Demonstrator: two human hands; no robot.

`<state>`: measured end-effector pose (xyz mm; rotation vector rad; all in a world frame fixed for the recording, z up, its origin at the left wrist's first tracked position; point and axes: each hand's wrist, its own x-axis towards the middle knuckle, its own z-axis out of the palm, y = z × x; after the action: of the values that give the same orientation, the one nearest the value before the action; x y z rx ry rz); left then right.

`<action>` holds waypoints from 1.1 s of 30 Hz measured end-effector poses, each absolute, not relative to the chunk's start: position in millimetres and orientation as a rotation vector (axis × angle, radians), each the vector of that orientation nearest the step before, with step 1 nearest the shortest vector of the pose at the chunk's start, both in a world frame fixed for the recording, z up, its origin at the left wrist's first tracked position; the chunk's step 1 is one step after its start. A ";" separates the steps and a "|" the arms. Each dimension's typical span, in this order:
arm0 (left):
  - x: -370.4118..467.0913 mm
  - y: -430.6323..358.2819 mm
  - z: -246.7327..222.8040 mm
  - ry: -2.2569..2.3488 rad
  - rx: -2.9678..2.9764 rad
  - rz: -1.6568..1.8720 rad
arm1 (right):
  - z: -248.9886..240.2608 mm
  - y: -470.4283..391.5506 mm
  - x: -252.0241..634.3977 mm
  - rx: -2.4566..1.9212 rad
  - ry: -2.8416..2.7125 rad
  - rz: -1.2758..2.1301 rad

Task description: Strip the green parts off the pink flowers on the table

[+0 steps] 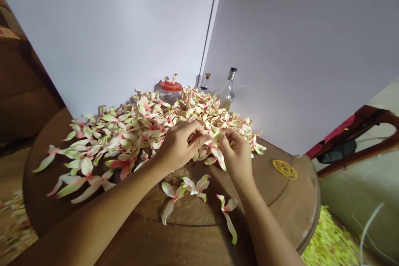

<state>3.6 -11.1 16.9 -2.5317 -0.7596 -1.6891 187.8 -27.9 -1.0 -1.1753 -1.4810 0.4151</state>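
Observation:
My left hand (179,145) and my right hand (238,156) meet over the near edge of a heap of pink, white and pale green flowers (146,120). Both hands have their fingers closed in a pinch. Between the fingertips shows a pale green and pink flower (218,153), with petals hanging below; the exact grip is partly hidden. Closer to me, a few loose flowers (196,187) lie on the round wooden table (149,237). One separate flower (229,218) rests beside my right forearm.
Behind the heap stand a jar with a red lid (171,86), a clear bottle (227,91) and a smaller bottle (205,83), near pale walls. Yellow rubber bands (285,169) lie on the right. Yellow-green petals (330,241) cover the floor beside a wooden chair (358,158).

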 end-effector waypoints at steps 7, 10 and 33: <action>12.4 -13.0 16.5 -0.742 -2.465 -1.620 | 0.1 -40.1 174.1 -1.112 -1.516 0.469; 11.9 -10.2 13.5 -0.798 -2.453 -1.629 | 2.7 -41.4 171.0 -1.015 -1.465 0.650; 4.9 -6.8 18.1 -0.963 -2.547 -1.832 | -2.2 -33.6 176.4 -0.963 -1.308 0.876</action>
<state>4.9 -6.8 18.1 -2.5467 -0.9630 -1.8319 176.4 -33.6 -2.2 -0.9631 -1.3076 0.8760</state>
